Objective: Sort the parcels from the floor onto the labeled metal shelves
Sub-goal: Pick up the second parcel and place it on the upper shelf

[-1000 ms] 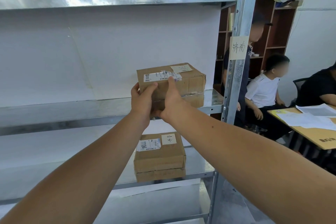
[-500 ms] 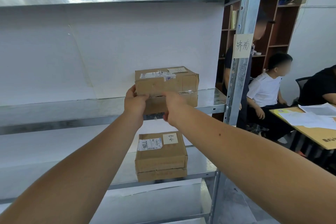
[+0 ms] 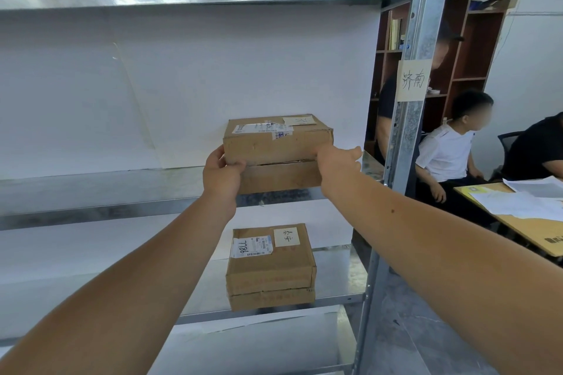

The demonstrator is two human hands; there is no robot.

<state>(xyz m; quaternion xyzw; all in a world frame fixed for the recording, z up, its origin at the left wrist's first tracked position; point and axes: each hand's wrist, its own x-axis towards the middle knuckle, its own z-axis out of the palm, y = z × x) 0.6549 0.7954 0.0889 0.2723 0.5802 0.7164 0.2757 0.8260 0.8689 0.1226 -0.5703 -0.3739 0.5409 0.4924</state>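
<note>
Head view: the parcel point(image 3: 277, 151) is at the front edge of the middle shelf point(image 3: 91, 189); whether its base rests on the shelf cannot be confirmed. The left hand point(image 3: 222, 175) grips its lower left corner. The right hand point(image 3: 336, 161) touches the right side with its fingers hidden, so its grasp cannot be determined. The note on top of the parcel is illegible. A second parcel point(image 3: 271, 268) lies on the lower shelf point(image 3: 341, 277).
</note>
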